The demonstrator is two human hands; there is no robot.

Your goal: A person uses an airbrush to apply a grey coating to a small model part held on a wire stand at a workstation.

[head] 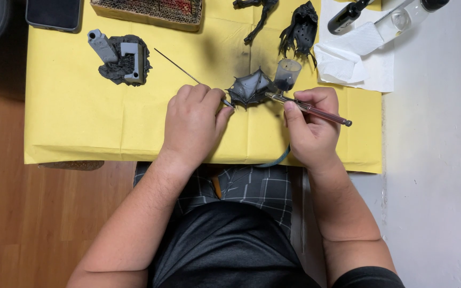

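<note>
The left hand (pixel 193 125) is pinching the wing piece (pixel 249 89) on its wire; the right hand's (pixel 310 125) fingers are gripping the airbrush (pixel 308 108), aimed leftward at it.

I see bare forearms, a black short-sleeved shirt (pixel 225 250) with one sleeve edge showing, and grey checked shorts (pixel 241 186) beneath it.

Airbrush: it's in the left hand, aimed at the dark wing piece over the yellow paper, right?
Not quite. The head view shows the airbrush in the right hand; the left hand holds the dark wing piece over the yellow paper.
</note>
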